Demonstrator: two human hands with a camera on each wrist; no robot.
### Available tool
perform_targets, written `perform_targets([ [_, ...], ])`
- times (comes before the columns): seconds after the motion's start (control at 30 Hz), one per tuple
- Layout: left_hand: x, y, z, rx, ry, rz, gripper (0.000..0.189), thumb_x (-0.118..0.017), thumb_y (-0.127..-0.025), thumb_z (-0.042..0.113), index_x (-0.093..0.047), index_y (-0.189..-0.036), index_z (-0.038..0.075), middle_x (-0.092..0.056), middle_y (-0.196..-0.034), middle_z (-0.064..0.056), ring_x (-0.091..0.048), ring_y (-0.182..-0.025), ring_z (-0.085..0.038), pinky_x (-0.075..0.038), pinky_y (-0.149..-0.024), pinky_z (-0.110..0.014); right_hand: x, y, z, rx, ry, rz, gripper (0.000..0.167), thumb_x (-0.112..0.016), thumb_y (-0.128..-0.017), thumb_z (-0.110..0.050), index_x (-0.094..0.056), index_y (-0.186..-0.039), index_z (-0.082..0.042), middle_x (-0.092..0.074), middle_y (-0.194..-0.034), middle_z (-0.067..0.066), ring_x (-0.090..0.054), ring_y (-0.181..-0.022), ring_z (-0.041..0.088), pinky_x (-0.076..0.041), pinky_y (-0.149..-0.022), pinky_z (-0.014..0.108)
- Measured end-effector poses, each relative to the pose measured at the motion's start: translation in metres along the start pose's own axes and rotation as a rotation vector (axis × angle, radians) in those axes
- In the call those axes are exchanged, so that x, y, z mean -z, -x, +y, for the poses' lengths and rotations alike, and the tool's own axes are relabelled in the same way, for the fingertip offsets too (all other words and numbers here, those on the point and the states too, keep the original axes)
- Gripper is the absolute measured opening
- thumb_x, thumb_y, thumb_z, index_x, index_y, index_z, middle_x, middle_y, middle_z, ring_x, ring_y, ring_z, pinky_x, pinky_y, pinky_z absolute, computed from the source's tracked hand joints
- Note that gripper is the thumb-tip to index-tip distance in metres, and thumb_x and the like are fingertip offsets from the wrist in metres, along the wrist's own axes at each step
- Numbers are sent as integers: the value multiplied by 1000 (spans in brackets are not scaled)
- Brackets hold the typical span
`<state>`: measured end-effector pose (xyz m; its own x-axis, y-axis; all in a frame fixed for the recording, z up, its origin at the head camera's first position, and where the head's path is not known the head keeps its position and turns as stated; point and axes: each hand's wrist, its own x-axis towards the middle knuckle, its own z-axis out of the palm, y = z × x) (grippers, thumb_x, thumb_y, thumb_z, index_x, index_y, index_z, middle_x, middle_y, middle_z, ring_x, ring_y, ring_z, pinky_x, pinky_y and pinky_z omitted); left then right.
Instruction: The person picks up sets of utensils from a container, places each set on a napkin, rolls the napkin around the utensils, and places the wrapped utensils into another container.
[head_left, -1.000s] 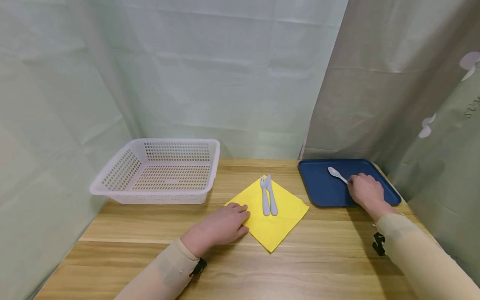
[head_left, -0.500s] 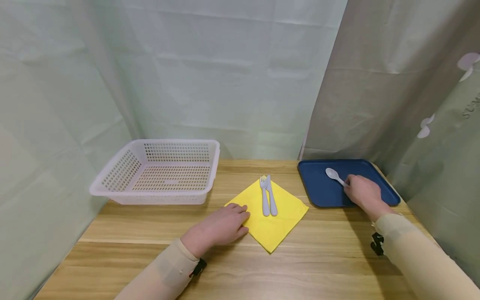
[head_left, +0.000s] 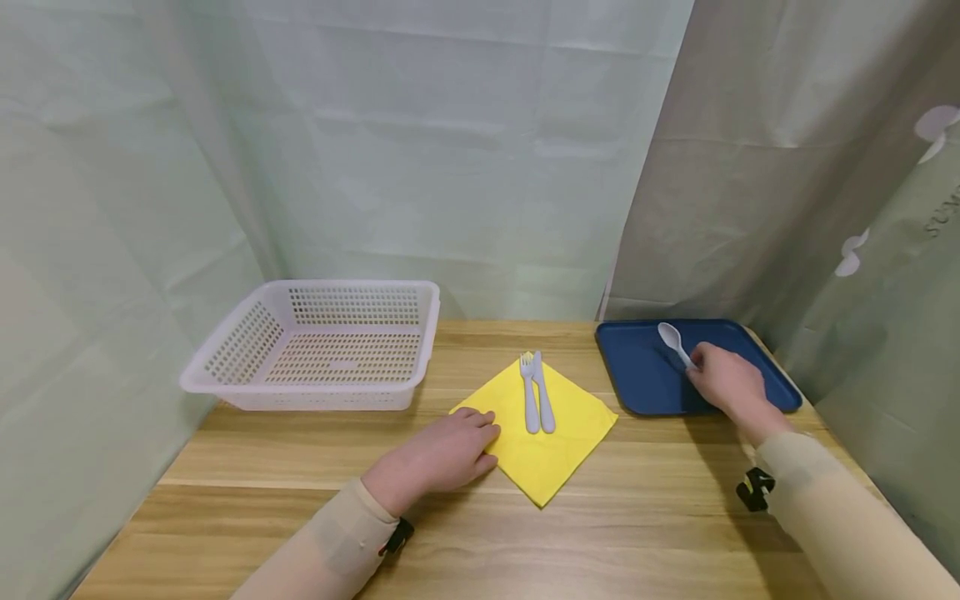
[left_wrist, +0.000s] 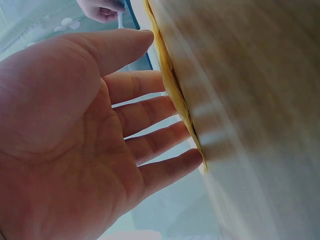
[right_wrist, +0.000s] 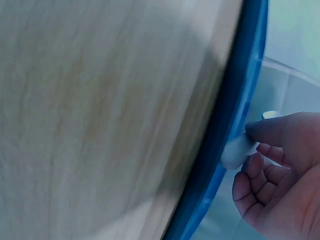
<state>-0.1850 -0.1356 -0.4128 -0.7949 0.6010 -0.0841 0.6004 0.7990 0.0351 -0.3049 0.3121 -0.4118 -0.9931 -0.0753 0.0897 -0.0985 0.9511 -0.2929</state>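
Over the blue tray [head_left: 637, 375] at the right, my right hand [head_left: 729, 385] pinches a pale grey spoon [head_left: 671, 337] by its handle, the bowl pointing away to the upper left. In the right wrist view the thumb and curled fingers hold the spoon's handle end [right_wrist: 235, 154] near the tray's rim. My left hand [head_left: 442, 450] lies with extended fingers on the left edge of a yellow napkin [head_left: 573, 442]; the left wrist view shows the fingertips [left_wrist: 192, 159] touching it. A fork [head_left: 529, 400] and a knife [head_left: 546, 404] lie side by side on the napkin.
A white perforated basket [head_left: 315, 388] stands at the back left of the wooden table [head_left: 600, 533]. Pale curtains [head_left: 450, 167] hang behind the table and along both sides.
The spoon first shifted a little left over the tray; then its bowl swung up and to the right in my right hand. My left hand, napkin, fork and knife have stayed put.
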Motion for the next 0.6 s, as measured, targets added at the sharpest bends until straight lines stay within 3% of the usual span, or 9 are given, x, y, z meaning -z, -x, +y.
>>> perform_targets([
  [0.33, -1, -1, 1, 2, 9, -3, 48, -70, -110, 35, -68, -146, 4, -63, -155, -16, -58, -142, -34, -49, -120, -47, 9, 14, -25, 19, -109, 35, 23, -73, -106, -21, -69, -116, -1, -76, -100, 14, -62, -79, 30, -45, -65, 44],
  [0.6, -3, 1, -2, 2, 39, 17, 47, -69, -110, 32, -68, -146, 2, -62, -155, -17, -58, -143, -36, -47, -121, -48, 9, 24, -61, 59, -210, 55, 26, -74, -108, -24, -69, -120, -2, -76, -111, 19, -70, -84, 31, -55, -69, 47],
])
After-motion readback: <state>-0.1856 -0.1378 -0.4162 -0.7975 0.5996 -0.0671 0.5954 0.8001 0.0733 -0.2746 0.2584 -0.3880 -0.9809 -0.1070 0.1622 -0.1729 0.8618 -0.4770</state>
